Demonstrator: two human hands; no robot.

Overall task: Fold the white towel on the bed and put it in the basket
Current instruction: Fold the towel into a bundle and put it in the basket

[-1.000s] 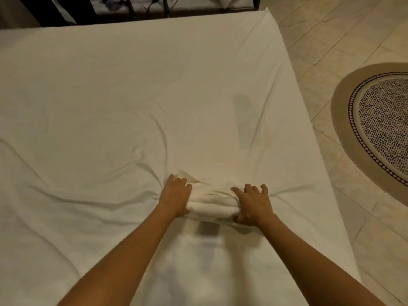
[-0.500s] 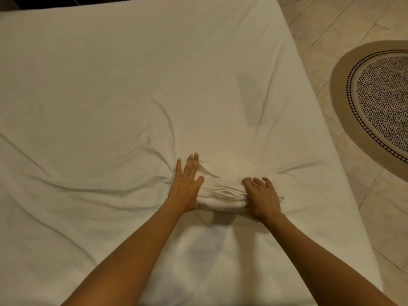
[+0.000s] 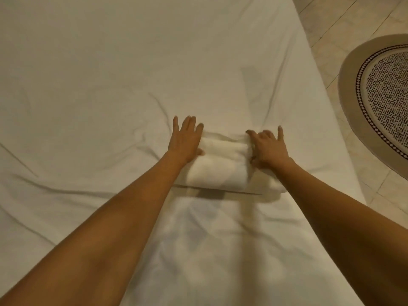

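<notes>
The white towel [image 3: 221, 164] is a small folded bundle on the white bed sheet [image 3: 110, 74], and it appears raised a little, with a dark shadow under its near edge. My left hand [image 3: 185, 140] presses against its left end with the fingers stretched out. My right hand [image 3: 268, 146] holds its right end, fingers partly curled over the cloth. The towel is blurred. No basket is in view.
The bed's right edge runs diagonally from the top middle to the lower right. Beyond it lies a tiled floor [image 3: 344, 21] with a round patterned rug [image 3: 388, 93] at the right. The sheet is creased around the towel.
The towel has come up off the sheet between both hands and looks bigger and nearer. My left fingers have straightened. The view has tilted further down, hiding the furniture at the top.
</notes>
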